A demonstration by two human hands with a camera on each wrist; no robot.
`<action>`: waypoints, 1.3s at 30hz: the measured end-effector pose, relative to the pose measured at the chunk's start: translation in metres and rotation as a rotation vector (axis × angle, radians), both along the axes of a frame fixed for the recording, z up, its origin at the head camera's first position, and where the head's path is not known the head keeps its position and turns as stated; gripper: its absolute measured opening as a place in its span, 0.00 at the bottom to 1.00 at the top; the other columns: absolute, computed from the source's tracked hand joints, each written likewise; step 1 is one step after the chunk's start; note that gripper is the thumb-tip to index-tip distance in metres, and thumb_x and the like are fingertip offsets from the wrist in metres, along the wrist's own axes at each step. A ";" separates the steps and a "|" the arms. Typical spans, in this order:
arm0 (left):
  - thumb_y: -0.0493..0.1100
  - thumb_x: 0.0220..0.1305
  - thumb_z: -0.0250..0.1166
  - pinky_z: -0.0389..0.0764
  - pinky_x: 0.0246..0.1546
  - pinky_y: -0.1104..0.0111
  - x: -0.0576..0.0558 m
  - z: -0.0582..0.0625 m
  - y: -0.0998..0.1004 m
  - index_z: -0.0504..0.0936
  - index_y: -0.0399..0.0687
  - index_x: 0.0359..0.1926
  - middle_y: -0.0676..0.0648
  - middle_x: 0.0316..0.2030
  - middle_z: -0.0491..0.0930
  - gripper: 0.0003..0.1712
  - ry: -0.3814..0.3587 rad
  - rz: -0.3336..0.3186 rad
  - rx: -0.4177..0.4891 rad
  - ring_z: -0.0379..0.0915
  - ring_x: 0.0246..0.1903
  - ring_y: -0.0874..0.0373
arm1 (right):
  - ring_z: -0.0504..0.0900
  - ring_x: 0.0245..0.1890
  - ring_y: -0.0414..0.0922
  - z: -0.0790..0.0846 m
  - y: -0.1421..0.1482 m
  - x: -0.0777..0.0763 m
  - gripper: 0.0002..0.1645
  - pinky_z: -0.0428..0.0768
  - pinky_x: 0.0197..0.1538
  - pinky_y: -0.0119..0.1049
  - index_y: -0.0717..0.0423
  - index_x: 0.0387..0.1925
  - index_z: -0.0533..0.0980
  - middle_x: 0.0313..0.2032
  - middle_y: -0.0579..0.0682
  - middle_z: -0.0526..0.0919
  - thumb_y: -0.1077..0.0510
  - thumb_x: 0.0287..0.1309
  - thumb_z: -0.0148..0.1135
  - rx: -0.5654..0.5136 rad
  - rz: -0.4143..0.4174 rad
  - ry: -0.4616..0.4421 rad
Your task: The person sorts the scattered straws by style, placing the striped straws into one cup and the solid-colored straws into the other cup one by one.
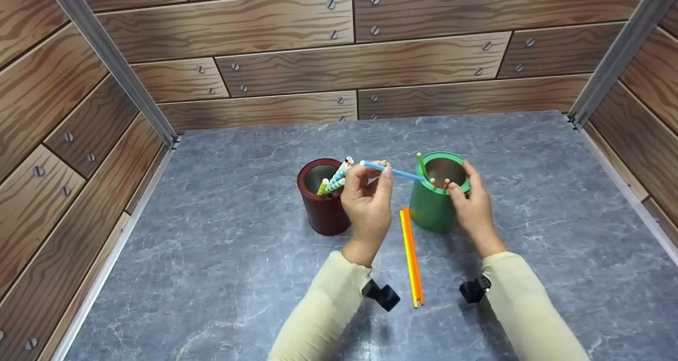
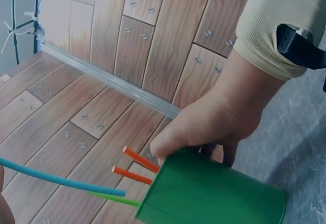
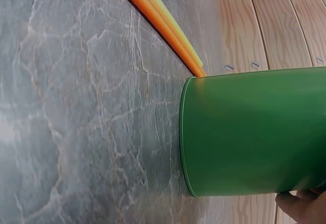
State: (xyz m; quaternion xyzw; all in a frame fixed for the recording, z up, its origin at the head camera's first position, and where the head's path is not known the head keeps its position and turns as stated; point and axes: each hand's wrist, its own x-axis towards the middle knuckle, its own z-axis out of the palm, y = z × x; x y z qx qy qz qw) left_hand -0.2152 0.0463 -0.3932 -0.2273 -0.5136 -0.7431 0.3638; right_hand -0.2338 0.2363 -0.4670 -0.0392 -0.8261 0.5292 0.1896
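Observation:
My left hand (image 1: pixel 369 207) pinches a blue straw (image 1: pixel 400 172) between thumb and fingertips. The straw slants down to the right, its far end at the rim of the green cup (image 1: pixel 431 210). On the cup's right side my right hand (image 1: pixel 475 207) grips the rim, thumb toward the near side. Inside the green cup stand a green straw (image 1: pixel 421 164) and two orange-red straws (image 2: pixel 133 175). In the left wrist view the blue straw's end (image 2: pixel 114 191) appears just outside the cup's mouth. The right wrist view shows the cup's base on the tabletop.
To the left stands a dark red cup (image 1: pixel 324 213) holding patterned straws (image 1: pixel 339 177) and a yellow-green one (image 1: pixel 322 187). Yellow and orange straws (image 1: pixel 411 260) lie side by side between the forearms. Wood-patterned walls (image 1: pixel 296 75) enclose the grey marbled table (image 1: pixel 222 234).

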 end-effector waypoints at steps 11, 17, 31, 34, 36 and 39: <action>0.25 0.54 0.61 0.80 0.38 0.59 -0.005 -0.013 0.014 0.74 0.28 0.37 0.30 0.34 0.77 0.08 -0.029 -0.093 -0.039 0.81 0.38 0.52 | 0.59 0.65 0.58 0.000 0.000 0.000 0.36 0.59 0.62 0.54 0.61 0.69 0.53 0.67 0.62 0.57 0.56 0.61 0.49 -0.013 0.019 -0.006; 0.26 0.54 0.62 0.80 0.39 0.62 -0.009 -0.023 0.018 0.76 0.28 0.37 0.30 0.34 0.79 0.08 -0.101 -0.118 -0.104 0.79 0.37 0.38 | 0.61 0.63 0.58 0.000 -0.001 0.000 0.36 0.61 0.61 0.54 0.61 0.68 0.54 0.66 0.63 0.59 0.57 0.61 0.50 -0.014 0.006 -0.003; 0.23 0.51 0.61 0.81 0.35 0.65 0.009 -0.013 0.023 0.78 0.24 0.35 0.30 0.32 0.80 0.07 -0.199 -0.083 -0.252 0.81 0.31 0.45 | 0.64 0.59 0.57 -0.002 0.000 -0.001 0.35 0.64 0.58 0.53 0.62 0.68 0.55 0.66 0.63 0.60 0.57 0.61 0.51 -0.009 -0.001 0.016; 0.23 0.51 0.61 0.81 0.34 0.66 0.011 -0.014 0.023 0.78 0.24 0.34 0.31 0.31 0.81 0.07 -0.196 -0.068 -0.277 0.81 0.30 0.47 | 0.64 0.60 0.58 -0.003 -0.001 -0.001 0.35 0.63 0.59 0.54 0.62 0.68 0.55 0.65 0.64 0.60 0.57 0.61 0.51 -0.010 -0.001 0.014; 0.23 0.51 0.61 0.81 0.33 0.66 0.012 -0.018 0.024 0.78 0.24 0.33 0.31 0.31 0.81 0.06 -0.197 -0.066 -0.281 0.81 0.30 0.47 | 0.63 0.61 0.58 -0.003 -0.001 -0.001 0.35 0.62 0.60 0.54 0.62 0.68 0.55 0.65 0.64 0.60 0.57 0.60 0.51 -0.009 -0.003 0.017; 0.24 0.52 0.62 0.81 0.34 0.68 0.006 -0.030 0.025 0.79 0.26 0.34 0.33 0.31 0.82 0.06 -0.195 -0.071 -0.274 0.81 0.31 0.47 | 0.61 0.63 0.58 -0.003 0.000 -0.001 0.36 0.60 0.62 0.54 0.63 0.67 0.55 0.65 0.65 0.60 0.58 0.60 0.51 -0.007 -0.008 0.026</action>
